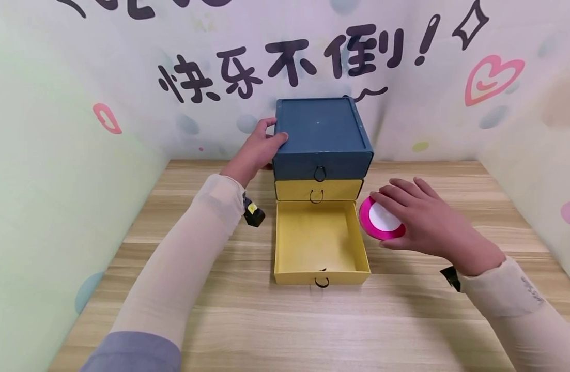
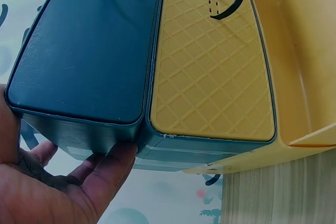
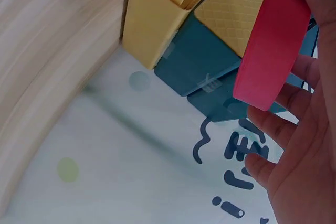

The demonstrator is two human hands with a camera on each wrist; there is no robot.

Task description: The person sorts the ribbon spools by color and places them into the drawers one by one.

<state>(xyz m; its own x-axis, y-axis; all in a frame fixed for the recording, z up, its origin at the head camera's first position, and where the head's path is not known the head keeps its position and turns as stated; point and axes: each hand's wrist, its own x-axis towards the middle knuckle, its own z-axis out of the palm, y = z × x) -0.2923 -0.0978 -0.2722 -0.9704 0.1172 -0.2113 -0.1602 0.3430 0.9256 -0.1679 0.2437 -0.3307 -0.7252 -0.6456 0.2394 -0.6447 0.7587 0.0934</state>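
Note:
A small drawer cabinet (image 1: 318,124) with a blue top stands against the back wall. Its lowest yellow drawer (image 1: 319,237) is pulled out, and nothing but a small dark mark shows inside it. My left hand (image 1: 261,147) rests on the cabinet's left side, thumb on the top edge; in the left wrist view its fingers (image 2: 113,169) touch the blue side. To the right of the drawer, my right hand (image 1: 417,219) holds a pink ribbon roll (image 1: 370,222) with a white face, between thumb and fingers. The right wrist view shows the roll's pink rim (image 3: 273,45) edge-on.
Above the pulled-out drawer are a shut yellow drawer (image 1: 296,190) and a blue one (image 1: 291,166), each with a black loop handle. The wooden table (image 1: 266,330) spreads around the cabinet. Behind it hangs a printed white wall sheet (image 1: 219,129).

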